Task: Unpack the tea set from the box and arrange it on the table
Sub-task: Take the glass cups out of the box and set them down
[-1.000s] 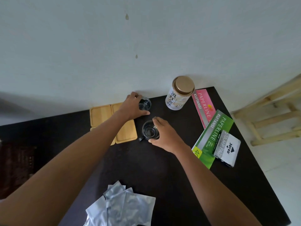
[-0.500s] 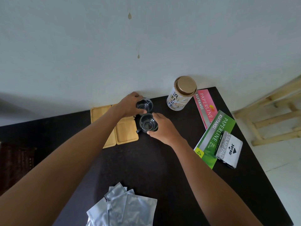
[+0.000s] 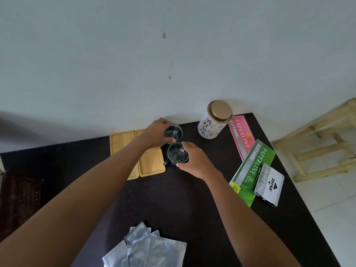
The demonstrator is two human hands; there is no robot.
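Observation:
Two clear glass cups stand on the dark table (image 3: 192, 205) near the wall. My left hand (image 3: 156, 132) grips the far glass cup (image 3: 173, 132) from its left side. My right hand (image 3: 194, 160) grips the near glass cup (image 3: 177, 154) from its right; a small dark handle sticks out at its lower left. The two cups are almost touching. Just left of them lie several light wooden coasters (image 3: 151, 163) side by side, partly hidden under my left forearm.
A tall white tin with a gold lid (image 3: 213, 120) stands right of the cups. A pink receipt book (image 3: 240, 136), a green receipt book (image 3: 252, 170) and a stamp pad box (image 3: 269, 185) lie along the right edge. Silver foil pouches (image 3: 146, 249) lie near me.
My right hand has slid the near cup away from me, up beside the far cup held by my left hand. The view has shifted slightly.

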